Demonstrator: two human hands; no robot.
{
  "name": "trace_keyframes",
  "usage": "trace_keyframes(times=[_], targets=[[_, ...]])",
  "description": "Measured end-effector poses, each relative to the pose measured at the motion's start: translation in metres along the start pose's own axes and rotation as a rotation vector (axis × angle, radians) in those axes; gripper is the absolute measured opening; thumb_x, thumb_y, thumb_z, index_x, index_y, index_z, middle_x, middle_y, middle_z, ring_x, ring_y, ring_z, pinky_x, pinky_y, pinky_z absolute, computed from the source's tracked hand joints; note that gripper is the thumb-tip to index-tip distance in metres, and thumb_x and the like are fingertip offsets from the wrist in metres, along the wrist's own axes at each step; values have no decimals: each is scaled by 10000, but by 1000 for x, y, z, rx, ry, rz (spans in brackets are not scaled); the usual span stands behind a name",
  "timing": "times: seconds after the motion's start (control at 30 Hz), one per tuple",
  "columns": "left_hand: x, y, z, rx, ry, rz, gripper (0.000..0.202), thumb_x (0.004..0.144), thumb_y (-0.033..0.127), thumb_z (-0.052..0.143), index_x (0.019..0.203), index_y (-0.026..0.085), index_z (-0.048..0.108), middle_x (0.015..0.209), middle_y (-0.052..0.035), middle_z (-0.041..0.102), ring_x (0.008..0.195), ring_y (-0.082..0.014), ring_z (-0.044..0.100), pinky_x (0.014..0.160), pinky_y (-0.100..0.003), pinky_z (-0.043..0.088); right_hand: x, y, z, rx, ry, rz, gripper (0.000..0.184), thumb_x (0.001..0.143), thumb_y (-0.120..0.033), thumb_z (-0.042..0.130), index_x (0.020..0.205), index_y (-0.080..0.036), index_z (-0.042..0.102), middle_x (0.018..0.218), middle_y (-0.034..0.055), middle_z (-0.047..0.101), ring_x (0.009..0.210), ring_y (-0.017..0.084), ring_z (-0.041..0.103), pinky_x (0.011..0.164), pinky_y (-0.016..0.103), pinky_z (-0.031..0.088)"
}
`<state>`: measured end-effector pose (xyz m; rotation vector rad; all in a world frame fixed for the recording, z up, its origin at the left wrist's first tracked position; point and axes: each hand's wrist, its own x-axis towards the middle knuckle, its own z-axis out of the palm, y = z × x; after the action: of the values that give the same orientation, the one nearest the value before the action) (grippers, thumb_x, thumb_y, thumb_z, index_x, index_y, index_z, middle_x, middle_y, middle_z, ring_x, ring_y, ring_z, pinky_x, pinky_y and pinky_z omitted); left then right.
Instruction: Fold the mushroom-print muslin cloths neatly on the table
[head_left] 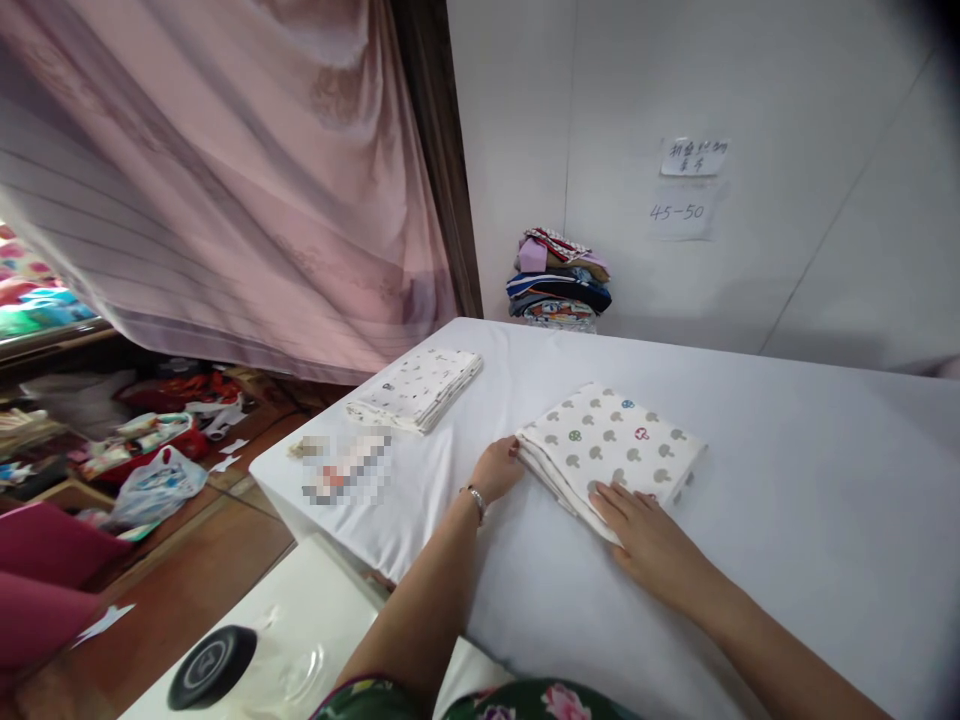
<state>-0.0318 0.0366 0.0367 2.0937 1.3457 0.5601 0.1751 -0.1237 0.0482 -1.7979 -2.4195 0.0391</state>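
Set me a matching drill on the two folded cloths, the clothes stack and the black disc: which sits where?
1. folded white cloth with grey mushroom print
2. folded white cloth with small dark print
3. stack of multicoloured folded clothes
4. round black disc

a. by the white wall
b. touched by the left hand and right hand
c. on the low white surface, lower left
d. untouched, near the left edge of the white table

Pairs: 1-b, 2-d, 3-a, 4-c.
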Motion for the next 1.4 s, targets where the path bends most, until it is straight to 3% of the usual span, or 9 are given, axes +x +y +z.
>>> trace_keyframes(times=[0.17, 0.3, 0.57, 0.7, 0.9, 1.0, 1.13, 1.27, 1.4], targets=[[1, 3, 14, 325, 114, 73, 167, 737, 176, 519, 875, 177, 611, 1027, -72, 590, 973, -215, 509, 800, -300, 419, -2, -1, 3, -46, 40, -22, 677, 697, -48, 373, 1356, -202, 357, 1360, 105, 439, 1235, 282, 401, 947, 499, 385], [4, 5, 7, 428, 153, 124, 208, 807, 154, 442, 914, 217, 610, 964, -52, 600, 955, -203, 501, 791, -311, 406, -3, -1, 5, -91, 78, -48, 677, 698, -22, 363, 1353, -196, 360, 1347, 118, 453, 1208, 278, 428, 927, 496, 406], [11, -11, 5, 148, 147, -42, 239, 727, 123, 526, 871, 239, 678, 917, -37, 634, 933, -198, 546, 803, -298, 425, 0, -2, 5, -118, 48, -35, 660, 691, 11, 367, 1317, -190, 421, 1333, 107, 475, 1201, 276, 438, 928, 479, 414], [17, -17, 2, -11, 200, -117, 334, 771, 120, 466, 1037, 208, 649, 949, -28, 674, 807, -140, 611, 744, -251, 470, 0, -3, 6, -119, 20, -43, 667, 695, 31, 345, 1323, -178, 423, 1347, 110, 460, 1213, 283, 427, 936, 487, 405], [27, 4, -2, -164, 304, -49, 351, 856, 360, 457, 1140, 216, 606, 1126, -42, 633, 981, -162, 592, 863, -280, 463, 0, 0, 15, -119, 37, -24, 697, 693, 39, 348, 1344, -205, 405, 1376, 96, 430, 1245, 291, 393, 956, 496, 384], [26, 6, 6, -100, 208, 33, 294, 794, 297, 557, 1070, 262, 653, 1146, -10, 626, 1073, -179, 547, 957, -297, 407, -1, 2, 20, -136, 40, -21, 718, 680, 54, 341, 1342, -217, 410, 1376, 94, 431, 1245, 289, 395, 952, 502, 385], [25, -7, 14, -107, 115, -44, 275, 804, 281, 532, 1040, 262, 672, 1006, -3, 680, 938, -169, 609, 874, -286, 461, -2, 2, 21, -127, 59, -21, 689, 695, 47, 342, 1331, -206, 423, 1359, 108, 449, 1239, 292, 405, 942, 511, 389], [25, -13, 14, -157, 112, -39, 289, 834, 274, 492, 1070, 253, 656, 1018, 0, 672, 942, -151, 608, 855, -270, 479, -3, 0, 12, -55, 44, -24, 572, 783, -94, 407, 1344, -208, 398, 1375, 113, 427, 1258, 300, 375, 951, 516, 371], [18, -9, 6, -34, 211, 208, 298, 813, 169, 509, 1061, 251, 653, 1225, -29, 566, 1122, -172, 508, 979, -347, 402, -3, -4, -6, 113, 51, 8, 541, 855, -414, 451, 1347, -200, 380, 1315, 125, 488, 1200, 297, 434, 942, 489, 372]])
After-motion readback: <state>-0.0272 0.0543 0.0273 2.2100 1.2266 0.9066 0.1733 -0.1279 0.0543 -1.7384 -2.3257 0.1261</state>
